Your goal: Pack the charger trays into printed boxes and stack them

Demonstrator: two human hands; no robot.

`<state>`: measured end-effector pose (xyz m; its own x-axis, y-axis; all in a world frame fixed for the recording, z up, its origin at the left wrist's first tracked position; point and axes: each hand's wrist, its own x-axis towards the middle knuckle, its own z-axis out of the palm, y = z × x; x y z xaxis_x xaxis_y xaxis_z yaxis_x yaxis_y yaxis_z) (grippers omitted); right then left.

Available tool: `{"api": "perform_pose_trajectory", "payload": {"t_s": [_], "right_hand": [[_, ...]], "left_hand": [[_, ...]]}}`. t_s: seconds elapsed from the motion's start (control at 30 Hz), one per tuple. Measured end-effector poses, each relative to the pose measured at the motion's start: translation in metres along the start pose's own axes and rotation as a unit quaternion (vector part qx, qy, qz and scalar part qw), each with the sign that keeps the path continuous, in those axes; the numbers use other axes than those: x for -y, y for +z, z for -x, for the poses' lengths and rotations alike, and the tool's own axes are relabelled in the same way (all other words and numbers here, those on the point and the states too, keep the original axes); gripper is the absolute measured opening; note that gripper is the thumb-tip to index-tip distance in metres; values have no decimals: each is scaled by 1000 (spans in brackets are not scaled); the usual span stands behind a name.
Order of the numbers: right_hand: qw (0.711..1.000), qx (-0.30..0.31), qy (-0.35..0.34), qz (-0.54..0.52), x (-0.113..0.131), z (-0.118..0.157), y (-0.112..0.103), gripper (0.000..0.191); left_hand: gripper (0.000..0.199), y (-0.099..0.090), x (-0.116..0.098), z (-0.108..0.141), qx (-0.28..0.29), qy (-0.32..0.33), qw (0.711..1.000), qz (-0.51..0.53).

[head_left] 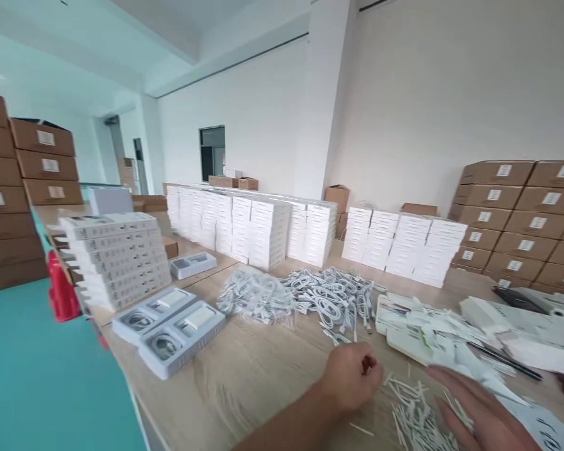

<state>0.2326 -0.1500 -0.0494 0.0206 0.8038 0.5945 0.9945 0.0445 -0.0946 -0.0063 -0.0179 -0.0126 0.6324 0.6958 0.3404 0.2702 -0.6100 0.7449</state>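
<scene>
My left hand [353,377] is closed above the wooden table, its fingers curled in. Whatever they may hold is hidden. To the right, my right hand [486,410] stretches its fingers out over a pile of short white strips [418,413], thumb apart from the fingers. Beyond my left hand lies a heap of coiled white cables [331,297], and beside it are more cables in clear plastic bags [256,294]. Two grey-white trays [183,341] at the left each hold a coiled cable and a white block.
White boxes [120,257] are stacked at the left table edge. Long rows of white boxes [267,232] stand behind the cables. Papers and opened packaging [427,326] lie at right with a black pen-like stick [505,361]. Brown cartons [521,219] rise behind; a red object [62,288] stands left.
</scene>
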Motion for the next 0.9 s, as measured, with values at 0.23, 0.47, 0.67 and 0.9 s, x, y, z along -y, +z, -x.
{"api": "perform_pose_trajectory", "payload": {"t_s": [0.23,0.47,0.67,0.9], "right_hand": [[962,205,35,175,27,-101,10,32],[985,102,77,115,23,-102,-13,38],[958,-107,251,93,10,-102,-69,47],[973,-163,-164,20,88,-12,-71,41]], "left_hand": [[10,-3,0,-5,-14,17,998,56],[16,-3,1,-13,-5,1,988,156],[45,-5,-1,-20,54,-85,955,279],[70,-30,-30,-16,177,-159,735,635]]}}
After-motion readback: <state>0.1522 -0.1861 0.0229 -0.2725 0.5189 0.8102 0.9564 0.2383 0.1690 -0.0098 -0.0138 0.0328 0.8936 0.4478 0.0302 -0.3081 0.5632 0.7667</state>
